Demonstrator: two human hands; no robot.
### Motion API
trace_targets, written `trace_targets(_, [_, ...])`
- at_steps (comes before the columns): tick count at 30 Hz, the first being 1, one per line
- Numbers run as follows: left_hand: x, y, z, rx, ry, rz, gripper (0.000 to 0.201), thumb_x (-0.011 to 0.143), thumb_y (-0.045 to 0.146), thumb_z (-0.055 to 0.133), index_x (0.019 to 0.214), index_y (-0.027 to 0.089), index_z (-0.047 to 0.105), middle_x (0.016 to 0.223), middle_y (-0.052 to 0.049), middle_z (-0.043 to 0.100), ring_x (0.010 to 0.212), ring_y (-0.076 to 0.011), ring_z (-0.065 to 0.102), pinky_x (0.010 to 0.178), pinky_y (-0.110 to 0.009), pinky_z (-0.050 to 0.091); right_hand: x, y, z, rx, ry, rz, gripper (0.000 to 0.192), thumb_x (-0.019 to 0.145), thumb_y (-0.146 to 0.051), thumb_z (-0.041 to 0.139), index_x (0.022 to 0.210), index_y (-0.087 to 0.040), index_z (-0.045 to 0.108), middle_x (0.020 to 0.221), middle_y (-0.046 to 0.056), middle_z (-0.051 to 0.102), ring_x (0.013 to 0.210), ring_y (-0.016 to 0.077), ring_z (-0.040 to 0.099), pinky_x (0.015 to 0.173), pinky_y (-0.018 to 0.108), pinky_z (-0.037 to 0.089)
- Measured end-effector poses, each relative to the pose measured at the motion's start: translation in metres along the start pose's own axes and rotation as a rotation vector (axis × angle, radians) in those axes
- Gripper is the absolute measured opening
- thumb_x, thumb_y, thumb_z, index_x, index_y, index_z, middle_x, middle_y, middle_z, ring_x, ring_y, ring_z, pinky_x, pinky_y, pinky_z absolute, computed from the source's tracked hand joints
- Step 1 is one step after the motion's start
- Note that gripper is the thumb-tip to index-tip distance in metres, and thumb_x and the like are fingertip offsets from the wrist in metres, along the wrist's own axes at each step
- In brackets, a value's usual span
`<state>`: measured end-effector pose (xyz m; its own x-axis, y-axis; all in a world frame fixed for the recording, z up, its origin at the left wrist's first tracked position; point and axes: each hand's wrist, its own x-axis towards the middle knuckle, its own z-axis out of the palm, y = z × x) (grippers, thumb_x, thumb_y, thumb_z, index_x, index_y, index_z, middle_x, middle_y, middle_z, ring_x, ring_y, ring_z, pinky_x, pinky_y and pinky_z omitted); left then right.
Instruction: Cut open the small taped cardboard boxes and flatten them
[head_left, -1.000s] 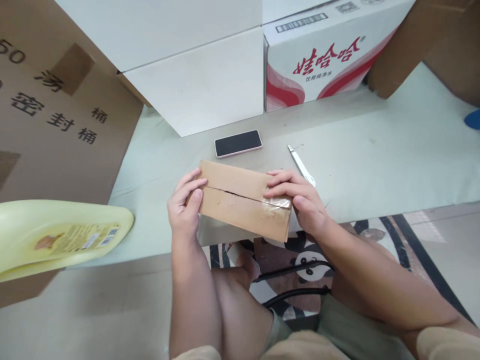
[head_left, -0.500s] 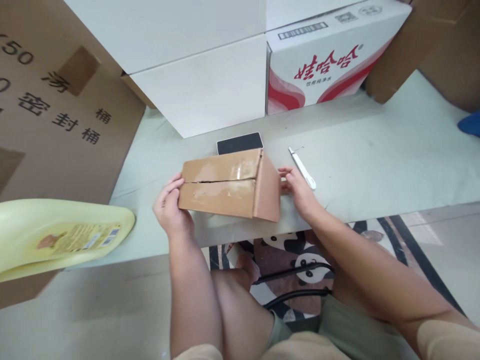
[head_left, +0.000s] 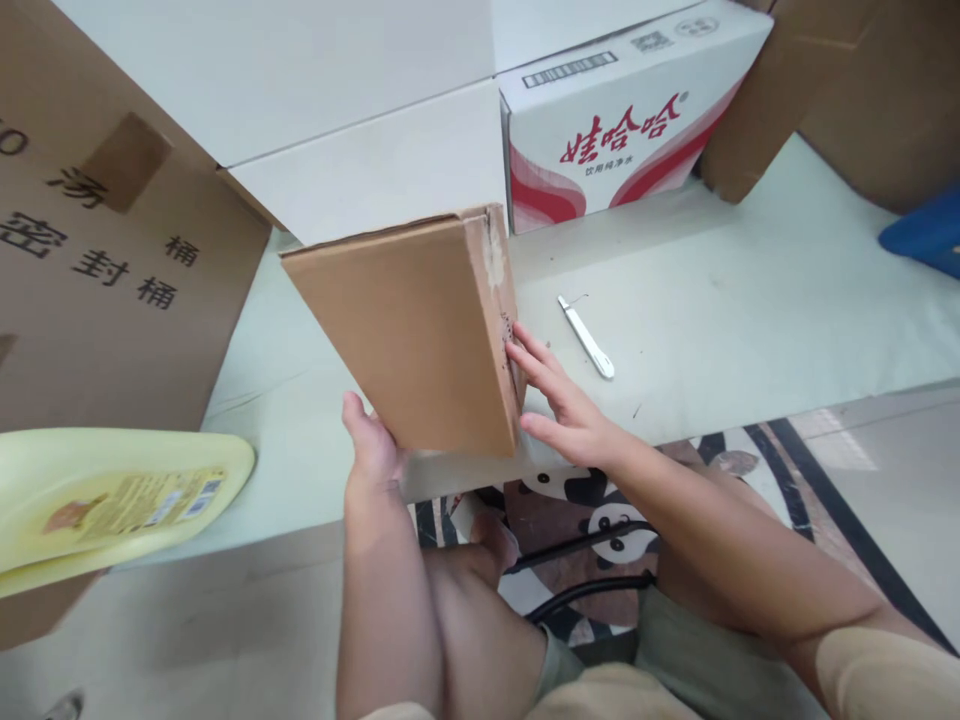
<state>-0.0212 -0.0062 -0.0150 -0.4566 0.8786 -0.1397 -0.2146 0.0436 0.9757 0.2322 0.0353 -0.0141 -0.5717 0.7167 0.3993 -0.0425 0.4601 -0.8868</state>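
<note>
Now, box: I have the small brown cardboard box tipped up on end, tilted, a plain broad face toward me, lifted over the near edge of the desk.
Left hand: my left hand grips the box at its lower left corner, thumb up along the near face; the fingers are hidden behind it.
Right hand: my right hand is flat and spread, fingertips pressed on the narrow right side of the box, holding nothing else.
Cutter: a small white cutter lies on the desk just right of my right hand, apart from it.
Behind: a white carton and a red-and-white printed carton stand at the back.
Left side: a large brown carton with black characters, and below it a pale yellow plastic piece with a label.
Far right: something blue at the edge.
</note>
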Motion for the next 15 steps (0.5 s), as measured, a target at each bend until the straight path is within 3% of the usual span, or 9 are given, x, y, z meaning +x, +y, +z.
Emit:
trace_targets(4, [0.0, -0.007, -0.019, 0.025, -0.084, 0.031, 0.067, 0.065, 0.085, 0.062, 0.092, 0.024, 0.075, 0.088, -0.011, 0.077, 0.106, -0.0375, 0.072, 0.091, -0.051, 0.06, -0.001, -0.004, -0.001, 0.055, -0.027, -0.006, 0.06, 0.099, -0.057, 0.053, 0.154, -0.036, 0.046, 0.173, 0.005, 0.021, 0.159, 0.0261, 0.022, 0.126, 0.05, 0.027])
trace_targets(8, [0.004, -0.009, -0.024, -0.002, -0.024, 0.104, 0.057, 0.07, 0.077, 0.065, 0.095, 0.026, 0.074, 0.096, -0.011, 0.077, 0.112, -0.0371, 0.07, 0.092, -0.051, 0.06, 0.003, -0.006, -0.007, 0.046, 0.034, -0.005, 0.043, 0.099, -0.053, 0.053, 0.134, -0.031, 0.065, 0.16, 0.008, 0.045, 0.148, 0.027, 0.044, 0.114, 0.047, 0.044])
trace_targets(10, [0.006, -0.009, -0.022, -0.029, -0.008, 0.113, 0.056, 0.075, 0.075, 0.062, 0.099, 0.027, 0.074, 0.102, -0.01, 0.077, 0.116, -0.0359, 0.068, 0.091, -0.05, 0.06, 0.006, 0.002, -0.016, -0.101, 0.236, 0.122, 0.033, 0.098, -0.043, 0.051, 0.121, -0.026, 0.069, 0.138, 0.011, 0.064, 0.129, 0.027, 0.059, 0.103, 0.047, 0.052])
trace_targets(12, [0.008, -0.008, -0.021, -0.064, -0.034, 0.116, 0.055, 0.079, 0.075, 0.057, 0.101, 0.027, 0.072, 0.108, -0.008, 0.076, 0.121, -0.0348, 0.065, 0.093, -0.049, 0.059, 0.009, 0.016, -0.028, -0.378, 0.432, 0.367, 0.028, 0.093, -0.034, 0.054, 0.114, -0.022, 0.068, 0.119, 0.013, 0.07, 0.113, 0.0296, 0.064, 0.095, 0.049, 0.053])
trace_targets(13, [0.009, -0.008, -0.021, -0.083, -0.053, 0.119, 0.055, 0.081, 0.075, 0.054, 0.101, 0.027, 0.071, 0.111, -0.007, 0.076, 0.124, -0.0345, 0.064, 0.094, -0.049, 0.058, 0.009, 0.023, -0.035, -0.531, 0.466, 0.499, 0.029, 0.089, -0.032, 0.058, 0.114, -0.02, 0.068, 0.116, 0.015, 0.069, 0.11, 0.0322, 0.064, 0.094, 0.052, 0.052])
trace_targets(15, [0.01, -0.008, -0.022, -0.119, -0.081, 0.113, 0.057, 0.083, 0.077, 0.049, 0.101, 0.027, 0.07, 0.116, -0.005, 0.075, 0.127, -0.0345, 0.061, 0.096, -0.049, 0.057, 0.009, 0.036, -0.048, -0.778, 0.397, 0.7, 0.039, 0.083, -0.031, 0.064, 0.119, -0.016, 0.066, 0.119, 0.019, 0.065, 0.112, 0.0376, 0.06, 0.093, 0.055, 0.05])
